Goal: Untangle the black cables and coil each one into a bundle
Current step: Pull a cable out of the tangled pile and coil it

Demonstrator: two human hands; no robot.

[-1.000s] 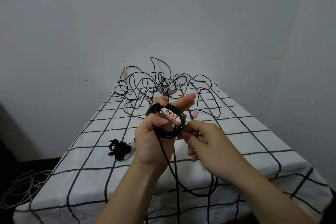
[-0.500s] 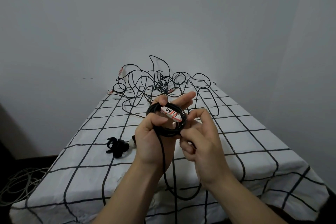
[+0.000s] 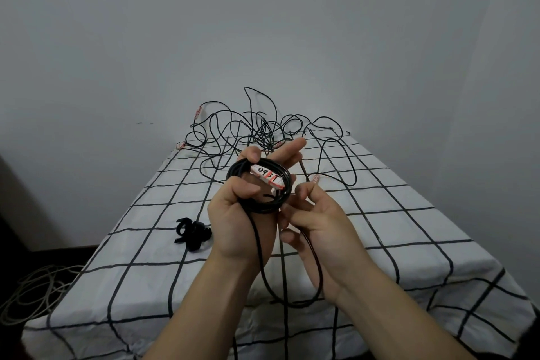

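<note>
Since a second ago, the right hand [image 3: 317, 221] has been raised from below and to the right of the coil [image 3: 260, 185] and is now held just beside its right edge. It has also been turned, so that the base of the thumb is seen instead of the back of the hand. The slack cable [image 3: 292, 302] is pinched between its thumb and curled forefinger; the other fingers are curled loosely under it. The left hand [image 3: 241, 218] is unchanged. The coil is gripped in it above the table's middle, with the thumb pressed on the near side, the forefinger hooked over the top and the remaining fingers laid straight and together behind. A white label [image 3: 267, 179] with red and black marks is seen on the coil. From the coil the cable is hung down past the left wrist in a loop and led up into the right palm.

The table [image 3: 409, 245] is covered with a white cloth ruled in black squares. A tangle [image 3: 257, 131] of black cables is spread over its far end, and a small black bundle [image 3: 193, 231] is laid left of the left hand. A plain grey wall [image 3: 263, 23] is seen behind. Pale cables [image 3: 35, 292] are heaped on the floor at the left.
</note>
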